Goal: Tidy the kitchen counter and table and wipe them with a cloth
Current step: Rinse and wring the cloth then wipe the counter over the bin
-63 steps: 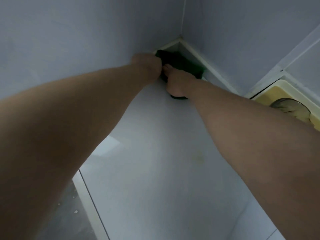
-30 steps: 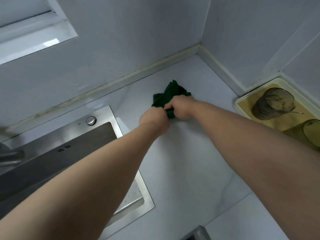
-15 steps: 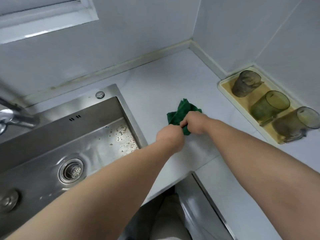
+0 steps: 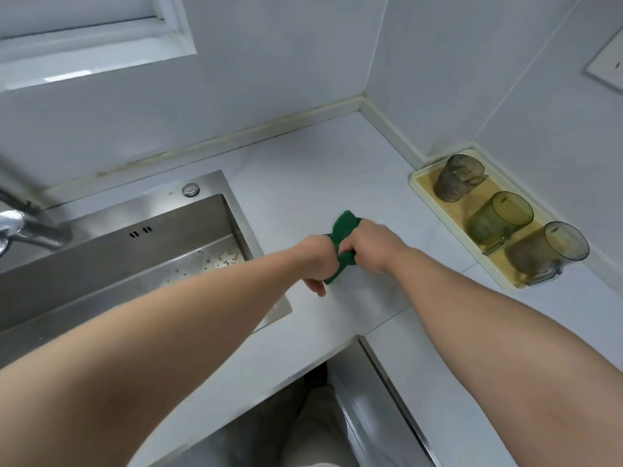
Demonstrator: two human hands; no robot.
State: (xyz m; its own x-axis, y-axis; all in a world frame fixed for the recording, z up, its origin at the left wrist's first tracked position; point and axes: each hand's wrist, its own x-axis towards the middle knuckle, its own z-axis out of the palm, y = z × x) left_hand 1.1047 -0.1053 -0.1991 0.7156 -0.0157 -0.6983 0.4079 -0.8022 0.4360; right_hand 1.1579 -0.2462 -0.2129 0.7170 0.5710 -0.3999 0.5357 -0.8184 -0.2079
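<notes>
A dark green cloth [image 4: 344,227] is bunched up over the white counter [image 4: 303,183], between the sink and the tray. My right hand [image 4: 372,246] grips its upper part with curled fingers. My left hand [image 4: 317,261] holds its lower part from the left, one finger pointing down towards the counter. The two hands touch each other, and most of the cloth is hidden between them.
A steel sink [image 4: 111,261] with crumbs on its floor lies to the left, and a tap [image 4: 23,227] stands at its far left. A cream tray [image 4: 435,203] with three greenish glasses lying on their sides sits against the right wall. The counter edge runs below my arms.
Both hands drew the cloth out of the far wall corner towards the counter's front edge, and my view pulled back. In the last half second the cloth got more bunched between the hands.
</notes>
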